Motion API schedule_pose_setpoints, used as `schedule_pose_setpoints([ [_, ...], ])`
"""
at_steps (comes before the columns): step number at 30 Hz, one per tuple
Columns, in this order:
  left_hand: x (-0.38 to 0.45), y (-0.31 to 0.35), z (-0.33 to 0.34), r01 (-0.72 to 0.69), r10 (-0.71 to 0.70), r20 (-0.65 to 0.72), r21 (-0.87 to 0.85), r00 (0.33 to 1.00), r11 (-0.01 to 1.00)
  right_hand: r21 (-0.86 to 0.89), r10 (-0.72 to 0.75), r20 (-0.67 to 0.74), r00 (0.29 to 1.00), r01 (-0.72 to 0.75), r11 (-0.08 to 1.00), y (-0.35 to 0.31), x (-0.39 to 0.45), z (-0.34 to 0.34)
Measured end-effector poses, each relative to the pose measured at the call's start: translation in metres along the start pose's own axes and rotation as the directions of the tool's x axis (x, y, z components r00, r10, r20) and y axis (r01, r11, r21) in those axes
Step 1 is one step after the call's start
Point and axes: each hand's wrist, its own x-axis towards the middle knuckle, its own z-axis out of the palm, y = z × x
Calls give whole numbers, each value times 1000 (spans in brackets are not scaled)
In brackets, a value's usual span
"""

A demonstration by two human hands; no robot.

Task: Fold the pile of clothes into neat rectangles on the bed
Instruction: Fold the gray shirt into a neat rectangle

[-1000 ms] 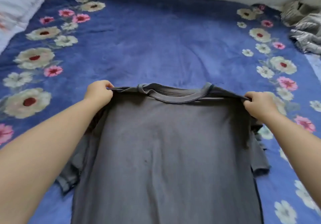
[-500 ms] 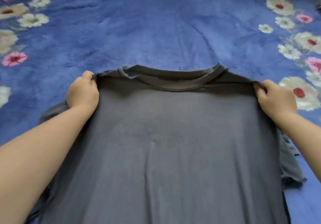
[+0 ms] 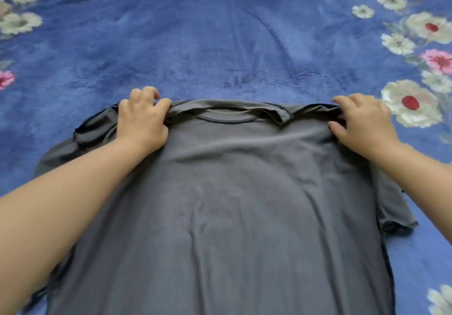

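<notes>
Head view. No container is present; the bearing surface is a bed covered by a blue floral blanket [image 3: 220, 33], plush, with white and pink flowers printed along its left and right borders.

A grey T-shirt [image 3: 232, 204] lies spread on the blanket, collar at the far end, body running toward the viewer and off the lower edge of the frame. The collar [image 3: 227, 116] is slightly rumpled, with a fold of fabric bunched at its right side. The left sleeve [image 3: 93, 131] is crumpled outward beside the left wrist; the right sleeve [image 3: 393, 214] lies flat on the blanket beyond the right forearm.

Left hand [image 3: 143, 119]: palm down on the left shoulder of the shirt, fingers curled over the shoulder seam, gripping the fabric edge. Forearm extends across the shirt's left side from the lower left.

Right hand [image 3: 362, 124]: palm down on the right shoulder, fingers bent over the top edge and thumb pressed onto the cloth, pinching the seam. Forearm enters from the right edge.

Both hands are well apart, one at each shoulder, with the collar between them. The forearms cover parts of the shirt's side edges.
</notes>
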Motion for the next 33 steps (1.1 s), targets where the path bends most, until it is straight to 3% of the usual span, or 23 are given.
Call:
schedule_pose_setpoints([
  [2, 8, 7, -4, 88, -88, 29, -27, 996, 996, -21, -159, -113, 981, 157, 987, -16, 2, -4],
  [3, 12, 8, -7, 163, -159, 46, -85, 986, 983, -15, -156, -61, 986, 155, 988, -27, 6, -7],
  [6, 27, 9, -16, 300, -304, 39, -322, 952, 898, 109, -18, 181, 983, -2, 994, -54, 20, -6],
  [8, 39, 12, -15, 342, -345, 83, -471, 935, 813, 242, 60, 134, 989, -91, 966, -59, 32, -4],
  [10, 54, 13, -7, 489, -448, 238, -626, 862, 608, 423, 213, 98, 972, -234, 875, -58, 49, -2],
  [11, 61, 12, -2, 588, -519, 338, -671, 785, 451, 537, 297, 152, 943, -331, 776, -56, 57, 2],
  [13, 68, 15, 6, 667, -614, 477, -737, 629, 111, 747, 410, 348, 843, -514, 423, -59, 64, 7],
  [14, 69, 15, 10, 641, -629, 507, -768, 589, -19, 813, 395, 424, 815, -535, 229, -61, 63, 7],
  [15, 68, 17, 15, 596, -633, 507, -798, 585, -89, 848, 370, 451, 812, -520, 107, -60, 63, 10],
  [16, 65, 20, 15, 551, -636, 484, -827, 601, -110, 868, 358, 436, 826, -491, 74, -59, 61, 11],
  [17, 60, 23, 14, 523, -641, 446, -848, 625, -80, 880, 349, 385, 854, -454, 140, -59, 57, 12],
  [18, 54, 26, 12, 505, -647, 378, -863, 662, 13, 868, 328, 310, 892, -406, 285, -60, 52, 12],
  [20, 38, 33, 9, 465, -592, 193, -813, 783, 351, 757, 223, 166, 960, -269, 595, -58, 39, 13],
  [22, 20, 43, 11, 330, -436, 7, -664, 900, 671, 643, 112, 89, 990, -142, 753, -53, 25, 11],
  [24, 4, 62, 10, 142, -226, -88, -550, 970, 823, 567, 52, -14, 999, -35, 823, -46, 12, 3],
  [27, -19, 98, 15, -151, 103, -138, -411, 985, 899, 449, 57, -143, 988, 13, 894, -20, -8, -6],
  [29, -32, 127, 17, -268, 238, -127, -349, 963, 898, 409, 180, -107, 978, -122, 905, 17, -23, 0],
  [31, -43, 158, 13, -307, 317, -34, -358, 948, 882, 497, 431, 96, 897, -418, 760, 55, -44, 2],
  [33, -48, 177, 20, -238, 295, 138, -328, 945, 914, 553, 512, 384, 768, -635, 539, 84, -67, 3],
])
